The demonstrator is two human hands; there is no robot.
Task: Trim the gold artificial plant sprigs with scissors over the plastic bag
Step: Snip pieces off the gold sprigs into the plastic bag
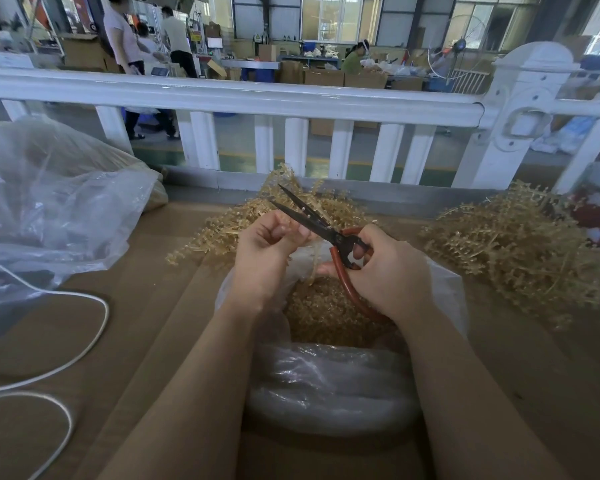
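Cardboard surface [153, 306] | our left hand [267, 251] pinches a gold sprig [314, 263] | right hand [385, 271] grips open scissors [312, 220] over plastic bag [329, 386]

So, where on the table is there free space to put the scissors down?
Bare cardboard lies between the white cable and the open plastic bag, left of the left hand. Another patch sits near the right edge, below the right sprig pile. Behind the scissors, sprigs crowd the table.

Dull dark metal scissors [312, 220] with glossy red handles; crinkly clear plastic bag [329, 379]; matt brown cardboard tabletop [153, 306].
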